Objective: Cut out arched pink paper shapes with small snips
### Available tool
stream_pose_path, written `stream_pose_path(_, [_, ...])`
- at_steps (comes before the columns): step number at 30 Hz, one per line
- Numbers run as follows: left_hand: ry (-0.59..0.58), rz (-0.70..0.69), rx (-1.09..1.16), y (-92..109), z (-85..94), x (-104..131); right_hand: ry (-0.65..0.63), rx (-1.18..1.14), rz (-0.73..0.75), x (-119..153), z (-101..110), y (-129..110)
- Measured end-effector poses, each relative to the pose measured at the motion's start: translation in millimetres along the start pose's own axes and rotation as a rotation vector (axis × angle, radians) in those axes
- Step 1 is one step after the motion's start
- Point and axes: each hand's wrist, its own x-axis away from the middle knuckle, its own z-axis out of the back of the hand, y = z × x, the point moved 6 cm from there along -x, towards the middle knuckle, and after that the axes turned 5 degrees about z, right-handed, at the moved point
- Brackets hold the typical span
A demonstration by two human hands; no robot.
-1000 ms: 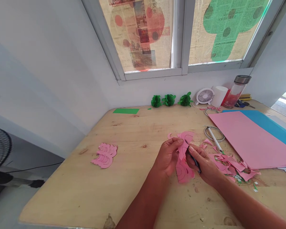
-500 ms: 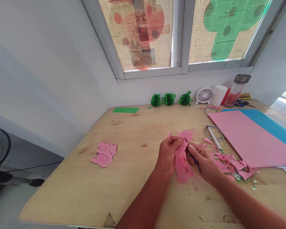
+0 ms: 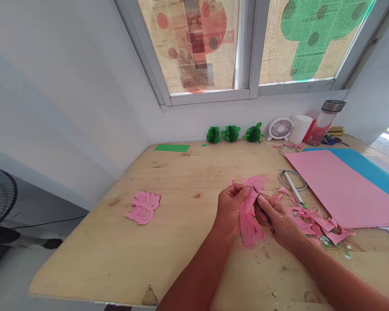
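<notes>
My left hand (image 3: 231,207) pinches a strip of pink paper (image 3: 251,229) between thumb and fingers. Curved lines run across the strip, and its lower end hangs below my fingers. Close beside it, my right hand (image 3: 275,218) is closed around small dark scissors (image 3: 267,217). Their dark tip meets the paper just above my right thumb; most of the handle is hidden by my fingers. On the left part of the table lie cut pink paper shapes (image 3: 143,207) with scalloped edges, in an overlapping pile.
Pink scraps (image 3: 320,224) and a white pen (image 3: 293,188) lie right of my hands. Beyond are large pink sheets (image 3: 343,190) over blue ones (image 3: 363,162). Green paper ornaments (image 3: 231,133), a small white fan (image 3: 280,128) and a glass bottle (image 3: 326,123) line the wall.
The view has shifted slightly, moving everything a little to the right. Both hands keep nearly the same hold on the paper and scissors, with only a slight movement at the cut.
</notes>
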Motion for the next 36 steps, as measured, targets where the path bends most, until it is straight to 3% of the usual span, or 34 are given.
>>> stream_pose_path(11, [-0.003,0.06,0.027,-2.4,-1.1,1.3,0.017,-0.015,-0.009,-0.7,0.3,1.0])
stream_pose_path(22, [0.001,-0.072,-0.043,12.4,3.1,-1.2,-0.007,0.023,-0.016,-0.8,0.6,2.2])
stream_pose_path(36, [-0.089,0.165,0.11,1.9,-0.7,-0.9,-0.048,-0.097,-0.042,0.1,-0.1,7.0])
